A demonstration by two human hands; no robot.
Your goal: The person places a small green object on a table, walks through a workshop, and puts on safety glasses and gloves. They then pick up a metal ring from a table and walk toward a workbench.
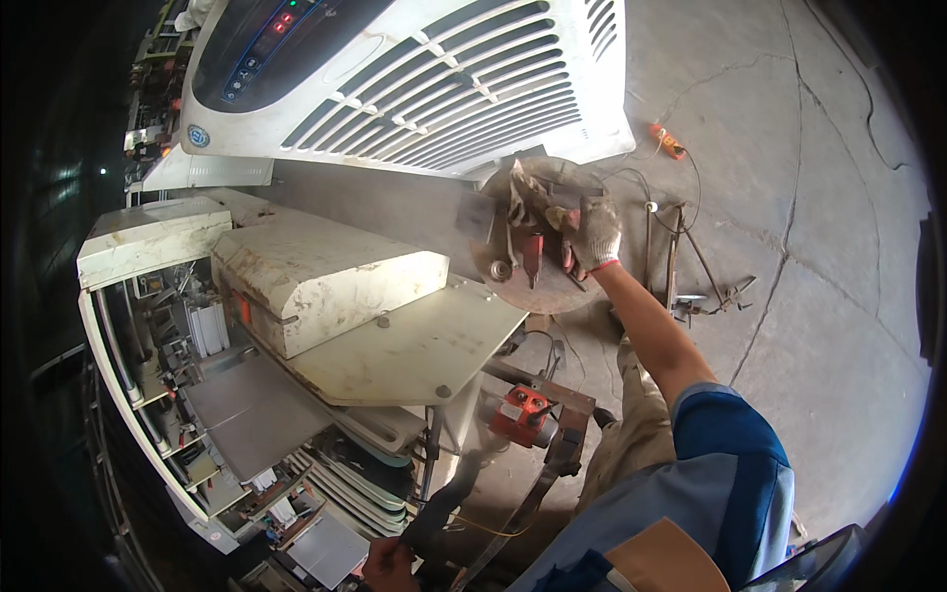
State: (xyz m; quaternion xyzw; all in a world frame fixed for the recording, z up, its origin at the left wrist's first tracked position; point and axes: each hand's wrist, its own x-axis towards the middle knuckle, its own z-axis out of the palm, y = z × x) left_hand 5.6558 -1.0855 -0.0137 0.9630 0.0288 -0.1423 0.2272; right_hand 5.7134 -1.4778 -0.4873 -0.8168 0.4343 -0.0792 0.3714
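Head view: gloved hand at the round tray

Big white appliance casings (326, 286) lie stripped open; more remains. My right hand (595, 235), gloved, closes around a small dark part on the round metal tray (538, 291). My left hand (390, 564) grips a dark strap low down.

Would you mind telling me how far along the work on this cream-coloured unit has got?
Done: the cream unit has its side open, with inner parts showing. In hand: the gloved right hand reaches among tools on the round rusty tray; the left hand touches a dark strap. Left: the white grilled cabinet looks intact.
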